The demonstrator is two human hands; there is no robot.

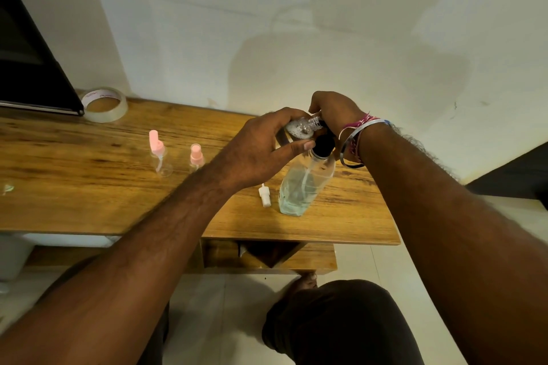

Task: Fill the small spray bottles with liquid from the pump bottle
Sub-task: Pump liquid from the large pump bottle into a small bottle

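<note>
Filling step in hand, 1 small bottle at the pump spout.

Item 1: left hand (261, 148). Fingers and thumb curled round a small clear spray bottle (299, 129), tipped on its side, neck toward the right hand. Droplets or foam show inside; fill level can't be read.

Item 2: right hand (333, 114). Fingers curled over the black pump head (323, 145), just right of and touching the small bottle's neck area. Whether it's pressing can't be told. Bangle and threads on wrist.

Item 3: pump bottle (305, 184). Stands on the bench (89, 187) directly below both hands; clear, low on pale liquid, dip tube visible.

Item 4: white spray cap (264, 195). Lies loose on bench, just below the left hand, beside the pump bottle's base. Prob. belongs to the held bottle.

Items 5–6: two small bottles w/ pink spray tops (158, 154) (196, 157). Upright, well left of the left hand, look empty.

Item 7: tape roll (103, 104), far left, by the wall.

Next move, est.: keep neck aligned under spout, pump till full, then refit white cap. Mouth is narrow, so spill risk if alignment slips. 2 pink-top bottles not yet done.
</note>
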